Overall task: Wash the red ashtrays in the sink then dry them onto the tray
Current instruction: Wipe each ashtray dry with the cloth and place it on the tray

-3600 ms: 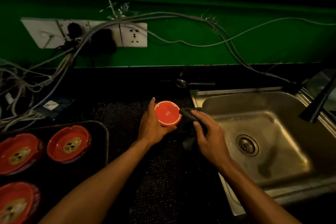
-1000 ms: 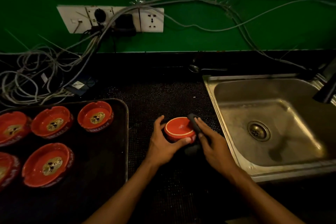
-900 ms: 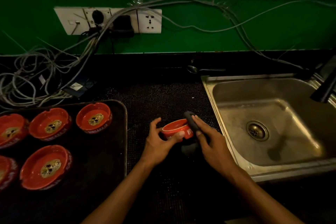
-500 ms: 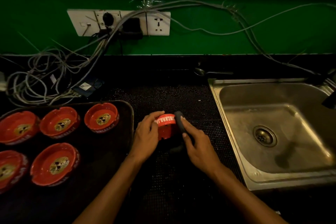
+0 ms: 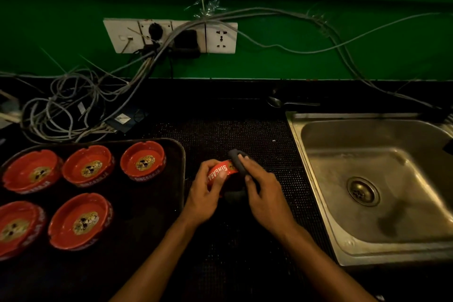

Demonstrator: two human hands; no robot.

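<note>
Red glaze is slick when wet, and you are holding the red ashtray (image 5: 220, 172) on its edge, lettered side wall up, with your left hand (image 5: 204, 197) curled round it while your right hand (image 5: 263, 190) pinches a dark cloth (image 5: 236, 163) against its rim. It hangs just above the black studded mat (image 5: 245, 240) on the surface, between tray and sink. I judge the drying to be nearly done and the set-down to come next. The chief risk is the ashtray slipping out of that edge-on grip if the cloth drags one way while your left thumb eases; it would drop onto the mat and could chip or roll toward the sink. To your left, the dark tray (image 5: 176, 179) already carries five ashtrays: two in its near row (image 5: 79, 222) and three in its far row (image 5: 142, 162). The free space is at the near right, just beside the near-row one, so a hurried placement could knock rim against rim, or land the ashtray half on the tray's raised lip and leave it tilted. To your right the steel sink (image 5: 367, 250) looks wet, so a trailing cloth end could pick up water there and wet the ashtray again. Farther back, loose cables (image 5: 73, 110) lie on the surface under the wall sockets (image 5: 171, 35); any water flicked that way is a hazard, so keep the cloth low. A spoon (image 5: 289, 103) lies behind the sink, well clear.
</note>
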